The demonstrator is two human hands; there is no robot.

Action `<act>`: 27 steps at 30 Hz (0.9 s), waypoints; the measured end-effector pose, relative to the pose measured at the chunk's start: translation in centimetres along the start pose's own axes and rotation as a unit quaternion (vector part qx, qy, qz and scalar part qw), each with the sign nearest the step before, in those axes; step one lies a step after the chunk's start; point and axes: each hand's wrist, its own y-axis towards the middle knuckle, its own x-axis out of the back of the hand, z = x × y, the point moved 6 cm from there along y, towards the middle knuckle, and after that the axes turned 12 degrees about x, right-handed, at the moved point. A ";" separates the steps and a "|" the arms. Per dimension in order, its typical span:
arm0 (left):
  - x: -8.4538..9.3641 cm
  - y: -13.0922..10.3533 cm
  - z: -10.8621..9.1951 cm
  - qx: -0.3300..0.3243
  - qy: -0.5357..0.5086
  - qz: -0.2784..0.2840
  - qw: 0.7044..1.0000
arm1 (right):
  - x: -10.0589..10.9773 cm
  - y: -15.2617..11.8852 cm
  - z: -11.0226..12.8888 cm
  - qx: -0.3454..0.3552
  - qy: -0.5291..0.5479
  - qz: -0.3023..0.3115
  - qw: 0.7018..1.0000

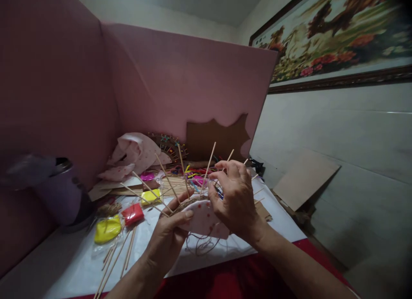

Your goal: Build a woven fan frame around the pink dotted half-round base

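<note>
My left hand point(172, 224) grips a half-round piece covered in white fabric with red dots point(206, 217), its thumb on the front face and its fingers behind. Thin wooden sticks point(210, 161) fan out from the curved edge of this piece. Brown twine point(189, 202) runs along that edge around the foot of the sticks, and a loose dark cord point(202, 244) hangs in loops below. At the piece's right side is my right hand point(234, 191), fingers curled, thumb and forefinger close together among the sticks. What it pinches is too small to make out.
Bagged yellow clay point(107, 229) and red clay point(132, 214) lie at left, near loose sticks point(112, 260). A purple container point(64, 191) stands farther left. Behind are crumpled dotted fabric point(137, 149), a decorated arch point(170, 146) and cut brown cardboard point(215, 138) against pink panels point(193, 76).
</note>
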 end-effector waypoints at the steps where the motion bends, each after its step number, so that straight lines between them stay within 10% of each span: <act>1: 0.0 0.0 0.0 -0.001 -0.002 0.004 1.000 | 0.0 -0.1 0.0 -0.003 0.002 -0.005 1.000; 27: -0.1 0.0 0.3 0.017 -0.028 -0.005 0.999 | -0.6 -0.9 -0.4 -0.012 0.036 -0.029 0.999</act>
